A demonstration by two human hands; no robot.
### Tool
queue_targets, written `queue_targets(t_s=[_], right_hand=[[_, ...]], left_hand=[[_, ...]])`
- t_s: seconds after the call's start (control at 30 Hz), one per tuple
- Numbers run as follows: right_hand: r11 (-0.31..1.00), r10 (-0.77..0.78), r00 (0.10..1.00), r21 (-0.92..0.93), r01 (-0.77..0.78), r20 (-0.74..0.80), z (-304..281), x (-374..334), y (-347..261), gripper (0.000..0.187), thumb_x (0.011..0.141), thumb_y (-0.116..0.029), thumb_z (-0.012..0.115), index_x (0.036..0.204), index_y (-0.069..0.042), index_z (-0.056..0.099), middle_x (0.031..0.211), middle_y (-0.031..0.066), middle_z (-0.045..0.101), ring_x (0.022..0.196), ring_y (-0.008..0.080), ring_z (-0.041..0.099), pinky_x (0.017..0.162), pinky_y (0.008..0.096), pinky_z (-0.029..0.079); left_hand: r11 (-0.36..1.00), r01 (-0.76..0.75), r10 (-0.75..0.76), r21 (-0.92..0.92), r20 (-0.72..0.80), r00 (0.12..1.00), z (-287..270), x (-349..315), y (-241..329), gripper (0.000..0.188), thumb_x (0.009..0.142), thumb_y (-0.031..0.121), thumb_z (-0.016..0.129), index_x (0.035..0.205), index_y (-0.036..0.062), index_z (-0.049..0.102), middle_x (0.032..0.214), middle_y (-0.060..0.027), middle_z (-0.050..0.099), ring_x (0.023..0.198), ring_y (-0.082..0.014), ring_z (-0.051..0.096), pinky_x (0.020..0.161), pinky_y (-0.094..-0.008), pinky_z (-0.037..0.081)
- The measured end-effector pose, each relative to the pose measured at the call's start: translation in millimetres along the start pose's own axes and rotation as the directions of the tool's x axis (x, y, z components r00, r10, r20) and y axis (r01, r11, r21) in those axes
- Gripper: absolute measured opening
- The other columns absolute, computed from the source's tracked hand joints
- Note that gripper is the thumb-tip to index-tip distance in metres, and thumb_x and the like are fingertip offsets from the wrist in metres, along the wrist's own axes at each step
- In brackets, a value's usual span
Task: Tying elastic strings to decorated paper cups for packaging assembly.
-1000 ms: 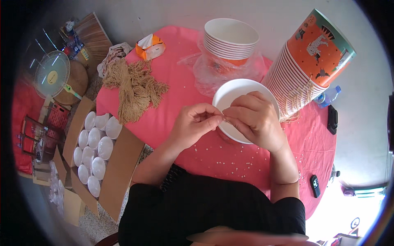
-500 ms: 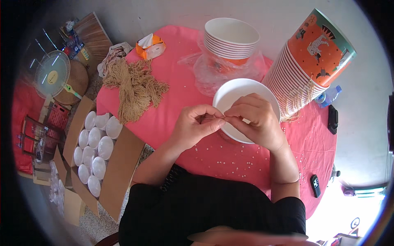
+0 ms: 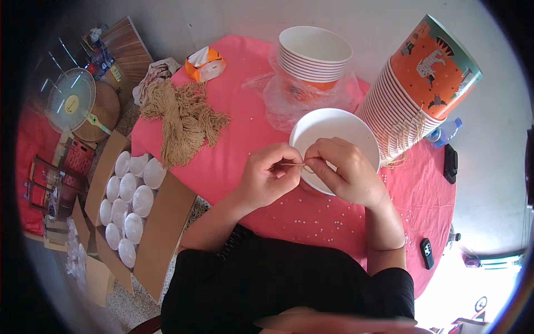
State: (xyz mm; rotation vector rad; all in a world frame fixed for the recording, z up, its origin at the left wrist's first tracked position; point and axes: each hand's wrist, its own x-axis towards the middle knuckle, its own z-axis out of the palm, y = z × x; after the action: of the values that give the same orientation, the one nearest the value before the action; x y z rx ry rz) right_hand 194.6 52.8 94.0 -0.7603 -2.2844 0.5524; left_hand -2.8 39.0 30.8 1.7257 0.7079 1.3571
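Note:
A short piece of thin tan cord (image 3: 291,164) spans the gap between my two hands at the near left rim of a white paper bucket (image 3: 334,120). The thumb and index finger of my left hand (image 3: 267,177) are closed on it. My right hand (image 3: 349,171), over the bucket's opening, pinches the cord's other part at the fingertips; the exact grip is hidden by the fingers. The bucket faces up toward me, and its outer wall is mostly covered by my right hand.
Behind stand nested white buckets (image 3: 315,44) in clear plastic and a tall leaning stack of orange printed buckets (image 3: 428,67) with cords. A tan cord bundle (image 3: 186,122) lies left, near an orange tissue pack (image 3: 206,64). White dots litter the pink tablecloth (image 3: 328,222). A carton (image 3: 167,222) holds plastic cups.
My left hand has shifted slightly left and its fingers have curled more, so a bit more cord shows between the hands. My right hand has stayed nearly in place, dipping slightly.

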Motion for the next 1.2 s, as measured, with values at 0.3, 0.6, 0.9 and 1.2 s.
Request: queue_targets(t_s=[0.3, 0.6, 0.9, 1.2], right_hand=[[0.995, 0.021, 0.999, 0.1, -0.018, -0.034, -2, 0, 3, 0.006, 0.083, -0.007, 0.066, 0.086, -0.003, 0.062, 0.079, 0.0141, 0.064, 0.073, 0.0341, 0.061, 0.067, 0.0419, 0.047], [0.993, -0.078, 0.991, -0.098, 0.068, -0.108, -19, -1, 2, 0.01, 0.075, -0.002, 0.068, 0.082, -0.004, 0.061, 0.071, 0.0084, 0.06, 0.066, 0.0283, 0.06, 0.064, 0.0389, 0.045], [0.995, -0.088, 0.979, -0.059, 0.078, -0.182, -29, -5, -1, 0.012, 0.072, -0.001, 0.068, 0.081, -0.004, 0.06, 0.07, 0.0074, 0.059, 0.066, 0.0275, 0.059, 0.064, 0.0374, 0.045], [0.987, -0.145, 0.989, -0.065, 0.144, -0.015, -26, -4, -1, 0.01, 0.075, 0.0, 0.066, 0.083, -0.002, 0.062, 0.077, 0.0094, 0.062, 0.073, 0.0284, 0.06, 0.07, 0.0374, 0.046]], left_hand=[[0.993, 0.08, -0.082, -0.082, -0.014, 0.997, 2, -1, -1, 0.01, 0.086, 0.001, 0.066, 0.094, -0.0002, 0.061, 0.084, -0.0001, 0.061, 0.07, -0.0039, 0.056, 0.058, -0.0194, 0.045], [0.773, 0.423, -0.412, -0.473, 0.132, 0.902, -20, 0, -5, 0.012, 0.091, 0.009, 0.065, 0.1, 0.0009, 0.064, 0.08, -0.0004, 0.062, 0.073, -0.0051, 0.057, 0.063, -0.0194, 0.046], [0.846, 0.378, -0.359, -0.376, 0.122, 0.925, -17, 2, 0, 0.011, 0.092, 0.01, 0.065, 0.096, 0.0005, 0.065, 0.081, -0.0006, 0.062, 0.076, -0.0063, 0.057, 0.069, -0.0206, 0.047], [0.894, 0.287, -0.276, -0.344, 0.083, 0.958, -2, 5, 8, 0.011, 0.092, 0.009, 0.063, 0.099, -0.0001, 0.063, 0.08, -0.0015, 0.062, 0.071, -0.0068, 0.055, 0.062, -0.0209, 0.043]])
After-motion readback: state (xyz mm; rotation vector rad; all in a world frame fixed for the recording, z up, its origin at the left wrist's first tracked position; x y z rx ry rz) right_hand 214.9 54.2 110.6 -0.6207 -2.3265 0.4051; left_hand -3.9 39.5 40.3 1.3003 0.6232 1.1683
